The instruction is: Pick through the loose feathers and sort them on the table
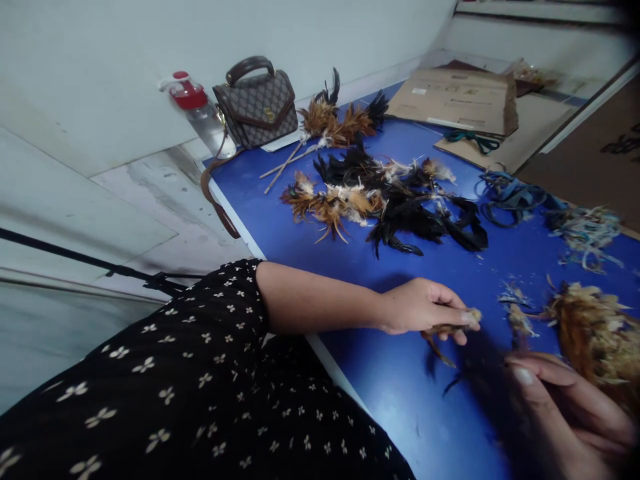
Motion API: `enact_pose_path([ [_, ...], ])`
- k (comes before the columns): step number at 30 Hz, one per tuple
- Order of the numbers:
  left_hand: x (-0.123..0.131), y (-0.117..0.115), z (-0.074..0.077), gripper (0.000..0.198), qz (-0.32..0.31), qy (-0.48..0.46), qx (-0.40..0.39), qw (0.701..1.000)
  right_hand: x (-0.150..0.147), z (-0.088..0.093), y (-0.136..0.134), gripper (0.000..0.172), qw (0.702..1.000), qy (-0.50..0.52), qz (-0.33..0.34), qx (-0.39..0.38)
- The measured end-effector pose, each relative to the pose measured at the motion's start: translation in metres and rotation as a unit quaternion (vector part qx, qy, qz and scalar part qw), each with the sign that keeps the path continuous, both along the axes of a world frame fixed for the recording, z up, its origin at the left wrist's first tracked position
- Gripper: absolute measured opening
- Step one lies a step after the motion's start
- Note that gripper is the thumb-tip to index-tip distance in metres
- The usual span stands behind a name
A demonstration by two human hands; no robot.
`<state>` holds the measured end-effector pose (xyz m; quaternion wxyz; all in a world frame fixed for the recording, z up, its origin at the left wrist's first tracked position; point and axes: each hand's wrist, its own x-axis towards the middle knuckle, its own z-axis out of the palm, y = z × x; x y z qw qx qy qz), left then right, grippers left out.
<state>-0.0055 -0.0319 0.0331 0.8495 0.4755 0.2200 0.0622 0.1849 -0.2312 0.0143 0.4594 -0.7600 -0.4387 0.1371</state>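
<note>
Pinching a small brown feather (447,328) between thumb and fingertips, the left hand (423,308) is rested on the blue surface (400,393). A tan feather bundle (597,340) is gripped by the right hand (565,417), fingers curled. Beyond, loose black and brown feathers (385,203) are heaped. A handbag (256,101), a bottle (197,110) and cardboard (457,100) are seen at the far edge.

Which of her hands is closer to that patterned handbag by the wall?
Left. The left hand lies mid-table, pinching a small feather tuft, with the handbag far beyond it. The right hand is farther, at the near right edge.
</note>
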Motion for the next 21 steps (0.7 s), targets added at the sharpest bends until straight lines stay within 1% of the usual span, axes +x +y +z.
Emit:
enact_pose_path([
  [1, 0.002, -0.002, -0.002, 0.049, 0.015, 0.005, -0.008, 1.000, -0.003, 0.002, 0.002, 0.034, 0.999, -0.024, 0.017, 0.012],
  [3, 0.005, -0.008, -0.008, 0.049, 0.014, -0.003, -0.044, 0.999, -0.013, 0.008, 0.009, 0.024, 0.993, -0.079, 0.061, 0.055],
  [6, 0.009, -0.014, -0.017, 0.051, -0.038, -0.039, -0.134, 0.989, -0.029, 0.022, 0.019, 0.011, 0.984, -0.121, 0.099, 0.085],
  [8, 0.007, -0.015, -0.018, 0.054, -0.077, -0.062, -0.169, 0.981, -0.034, 0.028, 0.023, 0.008, 0.981, -0.137, 0.104, 0.088],
  [10, 0.004, -0.013, -0.015, 0.056, -0.085, -0.061, -0.163, 0.981, -0.035, 0.029, 0.025, 0.007, 0.977, -0.157, 0.108, 0.090],
  [14, 0.001, -0.011, -0.010, 0.055, -0.089, -0.029, -0.143, 0.985, -0.031, 0.025, 0.025, 0.006, 0.975, -0.176, 0.103, 0.091],
  [18, 0.004, -0.012, -0.017, 0.055, -0.095, -0.050, -0.143, 0.984, -0.030, 0.020, 0.022, 0.007, 0.977, -0.170, 0.089, 0.097],
  [21, 0.006, -0.012, -0.023, 0.055, -0.097, -0.077, -0.143, 0.982, -0.033, 0.018, 0.021, 0.017, 0.985, -0.135, 0.048, 0.099],
])
